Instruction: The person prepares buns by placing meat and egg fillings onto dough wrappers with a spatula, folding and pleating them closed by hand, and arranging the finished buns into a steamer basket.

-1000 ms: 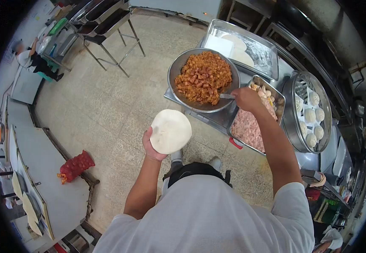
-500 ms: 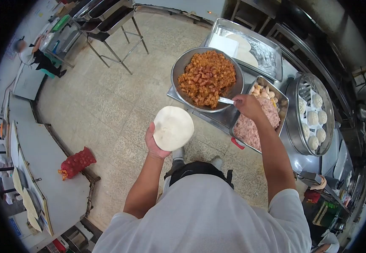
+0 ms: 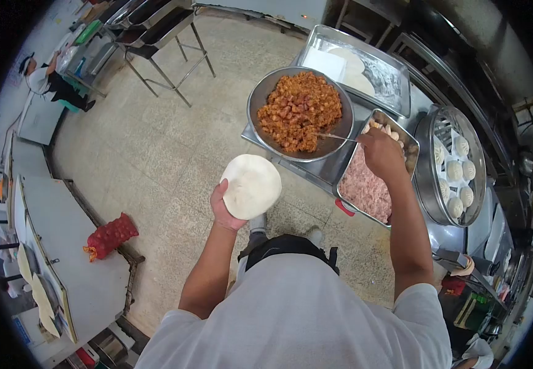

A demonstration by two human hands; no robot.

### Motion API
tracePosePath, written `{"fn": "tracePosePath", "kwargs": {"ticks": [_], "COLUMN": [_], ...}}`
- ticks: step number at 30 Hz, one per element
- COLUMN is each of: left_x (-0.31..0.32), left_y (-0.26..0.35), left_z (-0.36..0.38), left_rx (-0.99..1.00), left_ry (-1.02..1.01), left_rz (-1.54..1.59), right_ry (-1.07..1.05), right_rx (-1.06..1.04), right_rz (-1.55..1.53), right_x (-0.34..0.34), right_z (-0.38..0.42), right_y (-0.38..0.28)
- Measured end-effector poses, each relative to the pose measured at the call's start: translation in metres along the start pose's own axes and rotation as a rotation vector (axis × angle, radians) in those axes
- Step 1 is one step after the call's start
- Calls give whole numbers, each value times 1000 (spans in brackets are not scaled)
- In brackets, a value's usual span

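A round, pale dough wrapper [image 3: 251, 186] lies across my left hand [image 3: 226, 211], its thumb over the near edge. My right hand [image 3: 382, 152] is closed around a thin metal filling spatula [image 3: 340, 137], now seen nearly edge-on. The spatula's far end touches the orange-brown diced filling [image 3: 300, 111] in a large steel bowl [image 3: 255, 132]. Under my right hand is a steel tray [image 3: 415, 147] with pink minced meat [image 3: 365, 184] and pale yellowish pieces at its far end. Part of that tray is hidden by my right forearm.
Beyond the bowl, a metal baking tray [image 3: 395, 83] holds flat dough rounds and a white block-like item. To the right stands a round steamer [image 3: 423, 178] with several pleated buns. A red mesh sack [image 3: 111, 237] sits at left. Another person [image 3: 48, 80] is far left.
My right hand has moved slightly up and right, turning the spatula from its flat face to its edge. My left hand and the wrapper have barely moved.
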State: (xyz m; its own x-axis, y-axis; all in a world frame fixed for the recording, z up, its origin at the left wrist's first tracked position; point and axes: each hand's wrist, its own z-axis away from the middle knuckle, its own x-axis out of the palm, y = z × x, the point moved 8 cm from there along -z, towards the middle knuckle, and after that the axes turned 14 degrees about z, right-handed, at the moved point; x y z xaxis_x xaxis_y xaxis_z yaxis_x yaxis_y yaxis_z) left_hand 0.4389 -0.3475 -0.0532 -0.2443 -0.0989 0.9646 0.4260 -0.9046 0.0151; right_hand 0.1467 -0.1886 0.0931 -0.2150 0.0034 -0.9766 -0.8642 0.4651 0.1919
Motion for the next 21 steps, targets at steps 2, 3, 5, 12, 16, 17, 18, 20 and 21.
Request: {"fn": "tracePosePath", "kwargs": {"ticks": [2,3,5,12,16,17,18,20,21], "left_x": [-1,-3,-9,-15,-25,-28,-26,-27,-28], "left_y": [-2,-4,-8,-32,-51,-55,-58,-63,-64], "left_z": [4,6,5,-12,-35,-41,-45,-53,-57], "left_rx": [17,17,8,-15,-71,-76,-73,-66,-68], "left_ry": [14,17,34,-25,15,20,21,93,93], "left_rz": [1,2,-7,138,148,142,144,140,142], "right_ry": [53,20,-9,-147,-124,-125,-155,-186,-168], "right_rx": [-4,-26,-42,-197,-171,-176,-155,-130,-79], "right_rz": [-28,-29,-29,-79,-235,-236,-292,-346,-413], "right_x": [-5,1,17,64,59,56,54,50,47], "right_z": [-2,-7,-15,-23,-19,-18,-15,-6,1], "right_y": [-1,-4,-2,-20,-19,-21,-22,-24,-23]}}
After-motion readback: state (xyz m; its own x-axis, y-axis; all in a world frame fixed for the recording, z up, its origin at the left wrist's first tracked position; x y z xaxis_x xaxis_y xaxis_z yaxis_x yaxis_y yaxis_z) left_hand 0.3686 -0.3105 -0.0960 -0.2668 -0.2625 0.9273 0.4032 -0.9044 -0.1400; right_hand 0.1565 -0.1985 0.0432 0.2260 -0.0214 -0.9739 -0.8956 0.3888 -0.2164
